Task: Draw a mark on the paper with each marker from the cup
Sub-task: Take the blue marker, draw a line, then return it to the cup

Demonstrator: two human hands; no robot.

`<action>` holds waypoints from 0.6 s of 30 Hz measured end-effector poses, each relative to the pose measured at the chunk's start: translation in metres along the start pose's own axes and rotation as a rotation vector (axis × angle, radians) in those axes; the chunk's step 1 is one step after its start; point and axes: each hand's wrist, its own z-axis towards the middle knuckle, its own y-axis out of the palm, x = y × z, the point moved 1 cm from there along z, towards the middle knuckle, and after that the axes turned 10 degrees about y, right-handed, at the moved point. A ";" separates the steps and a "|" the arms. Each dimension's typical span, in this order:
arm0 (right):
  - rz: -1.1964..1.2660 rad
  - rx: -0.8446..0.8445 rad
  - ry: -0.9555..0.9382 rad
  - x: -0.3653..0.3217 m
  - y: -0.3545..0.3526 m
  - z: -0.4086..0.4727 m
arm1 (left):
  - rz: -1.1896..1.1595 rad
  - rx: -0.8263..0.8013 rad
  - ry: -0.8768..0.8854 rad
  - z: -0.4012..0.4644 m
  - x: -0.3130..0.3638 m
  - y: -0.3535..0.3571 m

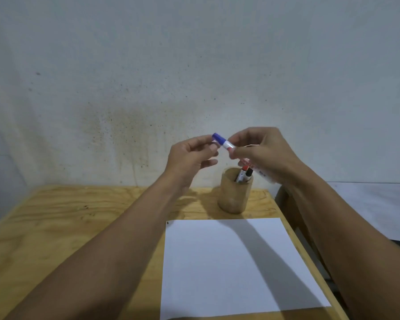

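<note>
My right hand [261, 153] grips the white barrel of a blue-capped marker [226, 144], held in the air above the cup. My left hand [192, 155] is at the blue cap, its fingertips touching or nearly touching it; the cap is still on. Below stands a brown cylindrical cup [234, 195] holding a red-capped marker [243, 172] and a black-capped marker [249, 173]. A white sheet of paper [217, 262] lies on the wooden table in front of the cup, with one small dark mark [168, 223] at its far left corner.
The wooden table [79, 215] stands against a stained pale wall. Its right edge runs close beside the paper. Past that edge are a wooden frame [284, 199] and a pale surface [374, 204].
</note>
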 end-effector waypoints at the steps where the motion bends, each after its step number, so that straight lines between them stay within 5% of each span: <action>1: 0.017 -0.050 0.025 0.001 0.005 -0.003 | -0.082 -0.007 -0.013 -0.001 0.003 -0.005; 10: 0.290 -0.244 0.113 0.006 0.040 -0.020 | -0.230 -0.074 -0.027 -0.013 -0.003 -0.040; 18: 0.148 -0.139 0.003 0.017 0.055 -0.020 | -0.148 0.205 0.005 -0.011 0.000 -0.050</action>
